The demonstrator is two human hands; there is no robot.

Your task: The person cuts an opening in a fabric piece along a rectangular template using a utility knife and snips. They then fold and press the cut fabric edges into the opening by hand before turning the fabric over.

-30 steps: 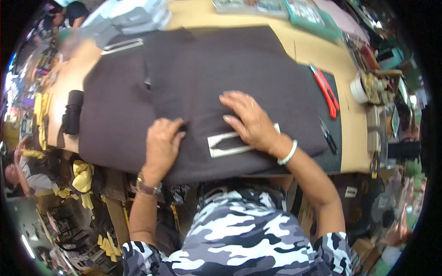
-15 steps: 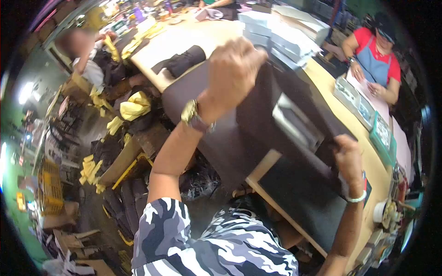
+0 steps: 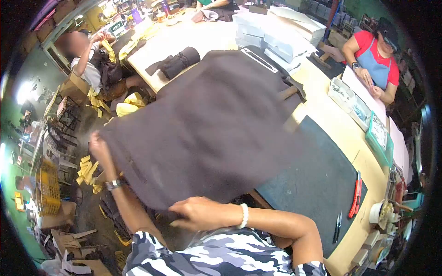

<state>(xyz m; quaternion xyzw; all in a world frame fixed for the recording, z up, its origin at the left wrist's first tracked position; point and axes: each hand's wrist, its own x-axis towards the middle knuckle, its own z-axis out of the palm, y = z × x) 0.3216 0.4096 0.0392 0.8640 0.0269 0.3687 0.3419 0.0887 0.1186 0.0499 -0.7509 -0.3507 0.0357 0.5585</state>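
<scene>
A large dark brown sheet of leather-like material (image 3: 198,124) spreads over the table's near-left edge and hangs toward me. My left hand (image 3: 99,149) is closed on its far-left edge. Near my body, my right hand (image 3: 195,213) pinches the sheet's near edge. The sheet's right side looks blurred and lies partly over a dark cutting mat (image 3: 306,184). A hammer-like tool with a wooden handle (image 3: 288,93) rests at the sheet's right side. At its far end lies a white slotted template (image 3: 259,60).
A red box cutter (image 3: 355,198) and a slim dark pen-like tool (image 3: 338,227) lie on the mat's right side. Trays of small parts (image 3: 354,103) line the right edge, near a seated co-worker (image 3: 375,60). White boxes (image 3: 271,37) and a dark roll (image 3: 177,62) stand farther back.
Both hands have moved left and down, drawing the sheet's held edges toward me. The sheet, folded and lifted before, is now spread out, and more of the mat and the box cutter shows.
</scene>
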